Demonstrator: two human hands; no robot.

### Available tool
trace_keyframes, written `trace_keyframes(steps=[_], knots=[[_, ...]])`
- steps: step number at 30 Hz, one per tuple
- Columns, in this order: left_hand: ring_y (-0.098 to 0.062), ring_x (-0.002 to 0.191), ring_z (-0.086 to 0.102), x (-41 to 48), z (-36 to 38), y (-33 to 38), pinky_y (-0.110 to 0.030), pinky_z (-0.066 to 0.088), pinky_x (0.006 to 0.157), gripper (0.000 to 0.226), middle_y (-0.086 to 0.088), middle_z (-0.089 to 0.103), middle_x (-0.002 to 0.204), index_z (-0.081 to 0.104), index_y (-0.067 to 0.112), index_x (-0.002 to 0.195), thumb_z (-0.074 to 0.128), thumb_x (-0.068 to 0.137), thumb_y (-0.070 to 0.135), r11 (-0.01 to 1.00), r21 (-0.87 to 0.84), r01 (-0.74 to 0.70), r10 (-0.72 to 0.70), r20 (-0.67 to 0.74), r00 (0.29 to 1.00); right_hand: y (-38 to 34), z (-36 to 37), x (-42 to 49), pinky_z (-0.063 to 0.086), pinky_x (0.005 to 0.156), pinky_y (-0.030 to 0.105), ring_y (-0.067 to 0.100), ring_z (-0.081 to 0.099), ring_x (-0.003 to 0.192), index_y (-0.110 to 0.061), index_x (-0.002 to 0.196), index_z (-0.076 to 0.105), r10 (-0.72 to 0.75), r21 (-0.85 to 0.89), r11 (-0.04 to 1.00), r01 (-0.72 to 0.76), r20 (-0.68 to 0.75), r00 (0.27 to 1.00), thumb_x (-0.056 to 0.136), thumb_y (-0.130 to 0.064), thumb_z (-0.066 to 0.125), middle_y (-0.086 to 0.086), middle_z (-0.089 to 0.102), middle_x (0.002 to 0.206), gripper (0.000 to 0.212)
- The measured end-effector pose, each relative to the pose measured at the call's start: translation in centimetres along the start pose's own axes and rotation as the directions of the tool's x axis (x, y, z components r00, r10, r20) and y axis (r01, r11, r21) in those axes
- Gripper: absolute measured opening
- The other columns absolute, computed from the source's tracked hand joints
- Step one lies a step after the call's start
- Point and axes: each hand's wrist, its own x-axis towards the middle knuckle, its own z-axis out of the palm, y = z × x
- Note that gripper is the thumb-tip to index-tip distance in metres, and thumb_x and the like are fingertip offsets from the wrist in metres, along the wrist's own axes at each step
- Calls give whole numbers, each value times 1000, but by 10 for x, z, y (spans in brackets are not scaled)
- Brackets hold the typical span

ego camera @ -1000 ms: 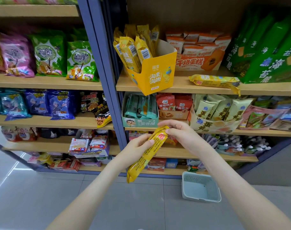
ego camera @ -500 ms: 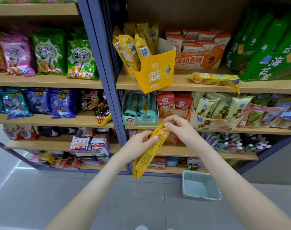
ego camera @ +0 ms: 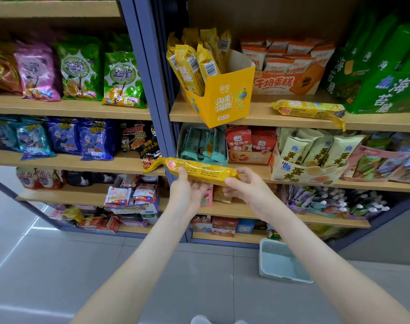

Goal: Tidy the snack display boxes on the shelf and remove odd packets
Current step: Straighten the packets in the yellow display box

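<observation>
Since the earlier frames the yellow packet (ego camera: 204, 170) has been swung from a steep slant to approx. level and raised.

It is gripped at both ends. The fingers (ego camera: 182, 173) of the left hand (ego camera: 190, 192) are curled under the left part w/ the thumb on top. The right hand (ego camera: 248, 190) is clamped on the right end, near the crimp. The packet is held in mid-air in front of the shelf (ego camera: 246, 119), resting on nothing.

Handling, as judged: prob. light; glossy film, so slick & crinkly; contents likely brittle, so hard squeezing at mid-body is best avoided. A hold at the ends, w/ support underneath, is preferred.

Looks: long, slim, shiny yellow, w/ a small red patch near the left end, fine print along the body and crimped ends.

Further out, similar yellow packets are stood upright in the yellow display box (ego camera: 225, 99) on the upper shelf, prob. where this one belongs. Another loose packet (ego camera: 309, 109) is seen lying flat to the box's right. A pale basket (ego camera: 281, 263) is set on the floor.
</observation>
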Motion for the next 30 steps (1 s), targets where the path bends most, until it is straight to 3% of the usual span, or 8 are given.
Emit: trace_keyframes(steps=[7,10,13,15,19,24,26,30], knots=[[-35,132,46,-5,3,-5,-48,44,93,47,-21,46,144,38,2,143,34,105,31,999,-47,20,-23,-60,998,2,-1,-4,53,82,34,18,64,84,-9,105,56,-128,22,992,128,0,992,94,-8,58,3,67,97,11],[-36,132,45,-8,7,-4,-49,45,97,45,-24,44,144,38,1,141,37,105,29,998,-13,68,-69,-85,994,1,-3,-5,49,87,26,10,61,95,-20,108,55,-198,-179,965,191,-23,980,95,-6,55,0,62,110,19],[-36,129,49,-15,11,-5,-48,47,97,51,-26,46,141,37,1,142,49,102,30,990,18,139,-138,-43,989,-1,-4,-6,44,92,16,-2,51,112,-22,125,49,-383,-474,794,380,95,919,93,-2,55,-5,54,124,38],[-35,124,54,-15,13,-6,-49,49,93,46,-25,53,133,41,0,140,53,100,20,989,9,148,-148,-8,989,0,-3,-4,44,100,24,5,48,123,-22,134,41,-434,-472,755,455,160,887,92,-2,57,-4,50,131,50],[-33,120,56,-12,14,-10,-48,48,93,39,-24,59,123,44,-3,138,46,101,11,985,-8,171,-171,23,985,-1,-4,-1,45,103,38,13,51,122,-28,123,49,-499,-485,700,525,195,845,89,-2,59,-11,55,122,44],[-26,93,66,-9,11,-5,-38,59,71,39,-17,68,99,52,-2,131,47,102,25,975,114,192,-203,97,974,1,-10,-2,37,103,21,9,45,121,-30,110,55,-558,-593,495,635,343,755,82,12,58,-16,54,122,51],[-26,91,67,-5,9,-5,-40,59,75,40,-15,70,94,56,2,123,52,99,34,964,177,198,-219,111,969,-2,-13,-3,37,103,20,9,45,123,-25,104,59,-481,-573,538,618,394,783,78,14,49,-16,53,124,47],[-31,103,66,5,-2,-12,-53,49,96,35,-18,70,104,57,3,120,55,96,28,941,300,154,-198,120,973,-11,-11,-6,51,89,27,9,54,115,-26,111,58,-257,-361,860,362,306,917,80,10,41,-3,57,122,50]])
